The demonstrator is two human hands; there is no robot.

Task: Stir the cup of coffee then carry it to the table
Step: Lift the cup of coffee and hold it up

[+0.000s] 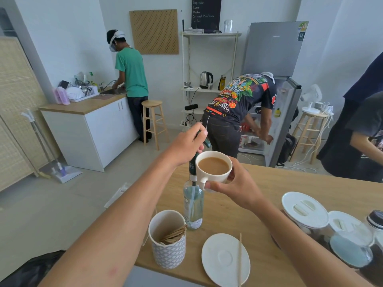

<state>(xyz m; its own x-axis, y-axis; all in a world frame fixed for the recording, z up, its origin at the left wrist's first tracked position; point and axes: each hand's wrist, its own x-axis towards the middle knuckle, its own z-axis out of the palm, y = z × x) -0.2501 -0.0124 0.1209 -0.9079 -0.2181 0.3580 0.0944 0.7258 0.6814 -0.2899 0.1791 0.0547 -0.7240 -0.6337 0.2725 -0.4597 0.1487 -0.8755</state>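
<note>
While the right hand (234, 189) grips the full cup (213, 167) aloft, the left hand (186, 145) presses the syrup bottle's (192, 206) pump; tilting risks spills.

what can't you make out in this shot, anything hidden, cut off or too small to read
- Head view: the dark green pump top of the clear glass syrup bottle is mostly covered by the left hand.
- Head view: the white coffee cup has its handle hidden by the right hand.
- Head view: the thin wooden stir stick on the white saucer runs off the bottom edge.
- Head view: the black chalkboard menu is cut by the top edge.
</note>
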